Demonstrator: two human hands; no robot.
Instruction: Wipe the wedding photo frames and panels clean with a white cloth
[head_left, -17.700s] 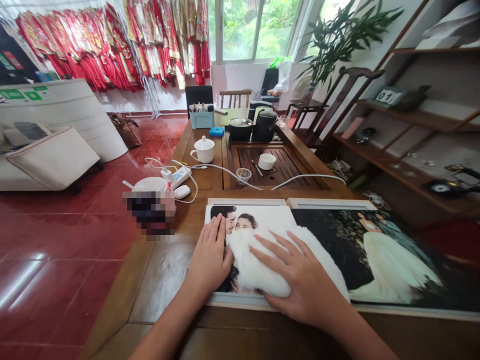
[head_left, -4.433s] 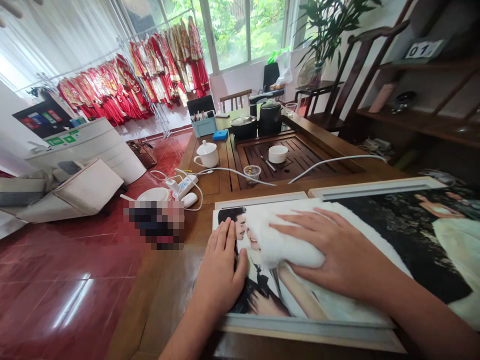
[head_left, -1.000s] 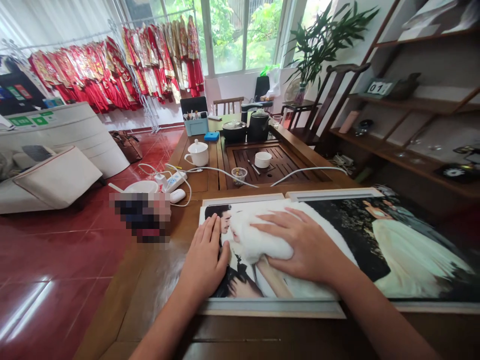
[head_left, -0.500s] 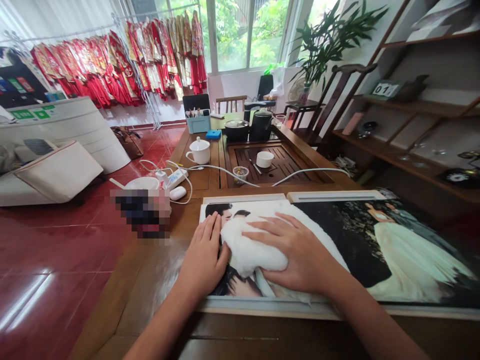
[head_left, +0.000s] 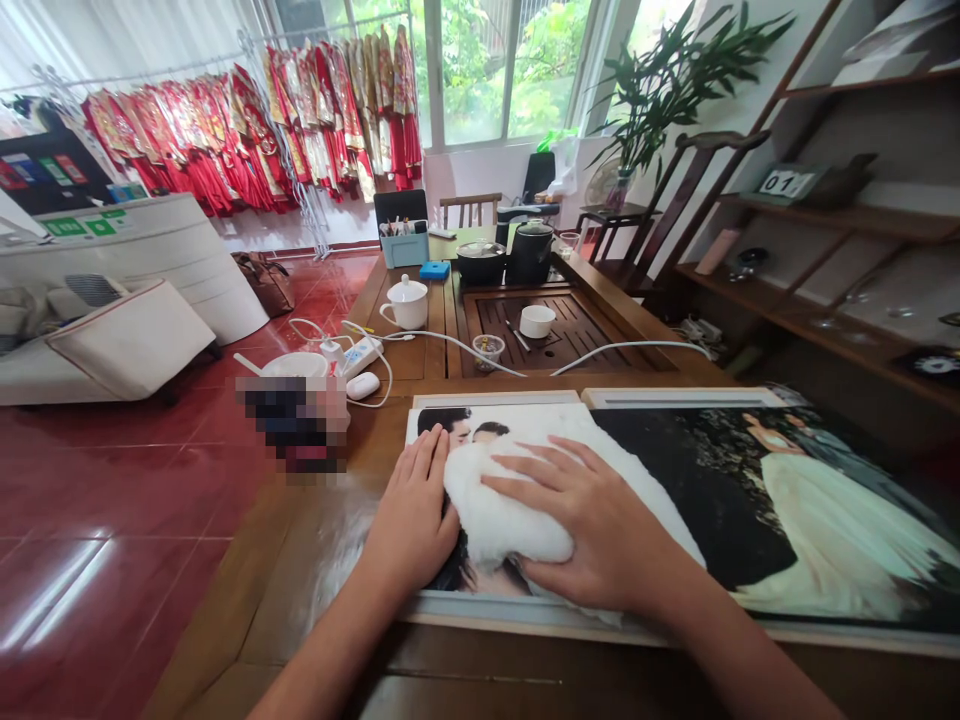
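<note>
We are showing slim, bare forearms point(head_left: 322, 645) running in from the near edge and narrowing at the wrists into our left hand point(head_left: 409, 512) and right hand point(head_left: 596, 535), with long, slender fingers point(head_left: 536, 462) and short nails.

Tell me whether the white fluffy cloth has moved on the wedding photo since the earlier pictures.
Yes: compared with a second ago, the white fluffy cloth has slid across the wedding photo toward the near edge of the photo frame.

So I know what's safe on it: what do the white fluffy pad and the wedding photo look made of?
The white fluffy pad looks like matte fleece or faux fur, with long, soft fibres; wool or synthetic can't be told. The wedding photo looks like a smooth printed sheet, its coating unclear.
</note>
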